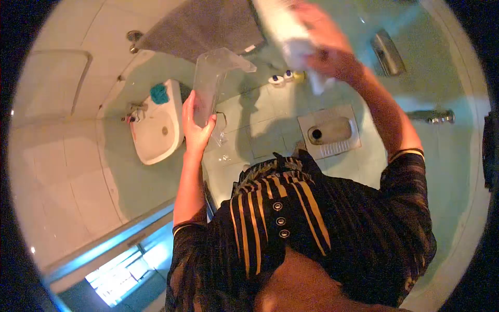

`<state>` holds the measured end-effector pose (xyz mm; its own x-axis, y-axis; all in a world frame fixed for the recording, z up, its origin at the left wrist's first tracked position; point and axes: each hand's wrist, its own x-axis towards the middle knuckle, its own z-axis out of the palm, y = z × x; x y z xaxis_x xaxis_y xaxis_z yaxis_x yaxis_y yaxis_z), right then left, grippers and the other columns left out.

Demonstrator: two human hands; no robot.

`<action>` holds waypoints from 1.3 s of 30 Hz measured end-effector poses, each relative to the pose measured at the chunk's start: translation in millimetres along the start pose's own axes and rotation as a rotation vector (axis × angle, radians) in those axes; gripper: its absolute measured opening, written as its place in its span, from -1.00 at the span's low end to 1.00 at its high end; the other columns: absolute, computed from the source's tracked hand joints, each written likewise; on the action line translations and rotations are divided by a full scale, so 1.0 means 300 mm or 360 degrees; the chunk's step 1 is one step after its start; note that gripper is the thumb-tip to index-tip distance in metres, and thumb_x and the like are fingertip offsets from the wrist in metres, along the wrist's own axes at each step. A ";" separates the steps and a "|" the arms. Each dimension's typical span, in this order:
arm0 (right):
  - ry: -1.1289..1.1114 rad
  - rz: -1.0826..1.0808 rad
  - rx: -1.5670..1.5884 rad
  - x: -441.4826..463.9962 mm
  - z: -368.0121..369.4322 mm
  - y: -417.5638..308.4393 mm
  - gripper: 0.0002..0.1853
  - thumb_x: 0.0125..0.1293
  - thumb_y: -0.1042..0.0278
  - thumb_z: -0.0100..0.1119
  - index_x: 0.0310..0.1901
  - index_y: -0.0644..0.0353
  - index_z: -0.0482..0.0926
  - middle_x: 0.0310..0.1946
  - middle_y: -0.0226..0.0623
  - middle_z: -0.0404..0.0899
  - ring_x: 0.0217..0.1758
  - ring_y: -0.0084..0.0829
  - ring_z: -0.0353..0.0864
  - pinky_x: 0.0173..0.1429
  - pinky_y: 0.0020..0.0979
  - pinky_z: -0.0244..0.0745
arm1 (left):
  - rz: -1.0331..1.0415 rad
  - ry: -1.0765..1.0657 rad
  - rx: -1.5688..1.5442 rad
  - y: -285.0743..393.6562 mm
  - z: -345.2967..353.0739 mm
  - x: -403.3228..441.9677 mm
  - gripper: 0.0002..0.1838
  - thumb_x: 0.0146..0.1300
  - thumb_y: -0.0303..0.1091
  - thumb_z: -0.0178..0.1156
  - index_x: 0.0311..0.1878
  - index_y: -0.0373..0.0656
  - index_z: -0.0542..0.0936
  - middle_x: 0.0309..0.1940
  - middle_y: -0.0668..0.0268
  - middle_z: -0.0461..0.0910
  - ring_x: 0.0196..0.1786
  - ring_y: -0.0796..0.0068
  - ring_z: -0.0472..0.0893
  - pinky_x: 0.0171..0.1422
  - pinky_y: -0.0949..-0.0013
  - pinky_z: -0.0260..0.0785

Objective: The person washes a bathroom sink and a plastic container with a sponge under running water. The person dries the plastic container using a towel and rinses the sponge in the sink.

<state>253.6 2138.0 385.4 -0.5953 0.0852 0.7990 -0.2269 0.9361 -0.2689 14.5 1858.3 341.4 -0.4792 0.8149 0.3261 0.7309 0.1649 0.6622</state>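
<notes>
My left hand (198,130) holds the lower end of a clear plastic container (210,83), upright, with my thumb and fingers on its two sides. Higher up and to the right, my right hand (330,49) is closed on a white object (291,36), blurred by motion; whether it is a cloth or something else I cannot tell. The two hands are well apart. A grey towel or curtain (208,26) hangs behind the container.
At left a white sink (158,135) has a teal scrubber (159,94) on its rim and a tap (136,112). A squat toilet (332,131) is set in the tiled floor. Small bottles (277,80) stand by the wall; another tap (442,117) is at right.
</notes>
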 end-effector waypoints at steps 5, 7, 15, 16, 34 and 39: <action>0.0024 0.0283 0.0392 -0.039 0.257 -0.099 -0.54 0.03 0.27 0.14 -0.01 0.22 0.36 -0.06 -0.11 0.37 0.07 -0.14 0.32 0.18 -0.26 0.17 | 0.0496 -0.0167 0.0241 0.093 0.063 0.023 -0.24 -0.34 -0.48 0.17 0.14 -0.13 0.32 0.02 0.10 0.32 0.07 0.12 0.33 0.17 0.19 0.18; -0.0023 0.0098 0.0036 -0.035 0.303 -0.083 -0.56 0.10 0.26 0.07 0.01 0.29 0.34 -0.04 -0.08 0.33 0.10 -0.15 0.28 0.22 -0.32 0.12 | 0.0545 -0.0159 0.0220 0.089 0.039 0.010 -0.23 -0.36 -0.48 0.17 0.14 -0.11 0.33 0.01 0.09 0.33 0.06 0.10 0.33 0.15 0.18 0.18; 0.0038 0.0359 0.0012 0.059 0.386 -0.336 -0.72 0.04 0.17 0.18 -0.26 0.14 0.49 -0.31 -0.18 0.42 -0.24 -0.19 0.44 -0.16 -0.33 0.36 | 0.0537 -0.0185 0.0253 -0.035 -0.073 -0.098 -0.24 -0.36 -0.46 0.23 0.12 -0.01 0.37 -0.02 0.09 0.34 0.05 0.06 0.33 0.13 0.17 0.19; 0.0011 0.0344 0.0011 0.064 0.402 -0.366 -0.72 0.04 0.17 0.18 -0.26 0.14 0.49 -0.31 -0.18 0.42 -0.24 -0.19 0.44 -0.16 -0.33 0.36 | 0.0512 -0.0206 0.0245 -0.055 -0.080 -0.110 -0.24 -0.36 -0.48 0.24 0.12 -0.02 0.37 -0.01 0.08 0.34 0.05 0.07 0.33 0.14 0.18 0.19; 0.0763 0.1803 0.1999 0.168 0.749 -0.506 -0.60 0.26 0.07 -0.07 -0.03 0.21 0.40 -0.31 -0.28 0.54 -0.36 -0.46 0.54 -0.27 -0.45 0.49 | -0.0534 -0.0561 -0.2177 -0.326 -0.139 -0.253 -0.17 0.03 -0.03 0.15 0.30 -0.14 0.02 -0.03 0.11 0.43 -0.03 0.27 0.45 0.12 0.22 0.22; 0.0765 0.2205 0.2260 0.029 0.894 -0.611 -0.59 0.24 0.00 -0.09 -0.08 0.17 0.45 -0.27 -0.30 0.55 -0.30 -0.42 0.55 -0.22 -0.41 0.50 | -0.0490 -0.0515 -0.2371 -0.331 -0.219 -0.238 -0.23 0.11 -0.04 0.04 0.28 -0.28 0.01 -0.01 0.11 0.41 -0.04 0.29 0.47 0.06 0.29 0.28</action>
<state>83.4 1875.6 297.3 -0.7073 0.6477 -0.2831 -0.3540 -0.6712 -0.6513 -55.8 1747.4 296.8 -0.2501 0.9677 0.0320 -0.5922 -0.1790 0.7856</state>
